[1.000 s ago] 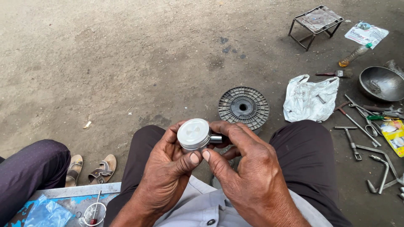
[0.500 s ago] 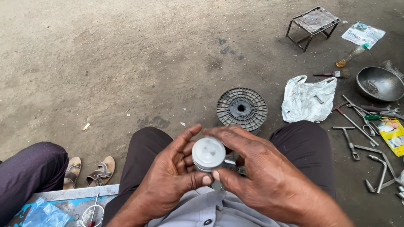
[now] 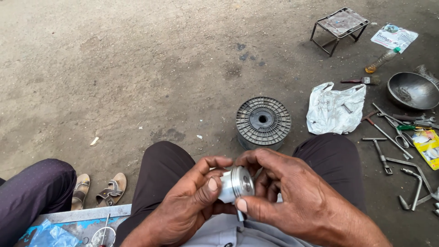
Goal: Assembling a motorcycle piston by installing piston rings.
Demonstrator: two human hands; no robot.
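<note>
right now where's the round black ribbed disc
In the head view, the round black ribbed disc lies on the ground just beyond the person's knees, with the white plastic bag to its right.

The shiny metal piston [image 3: 235, 184] has turned. Before, its flat round top faced up at the camera. Now it lies on its side, with the top facing right. The left hand [image 3: 183, 212] now wraps its fingers over it, and the right hand [image 3: 297, 201] has closed in around its end.
</note>
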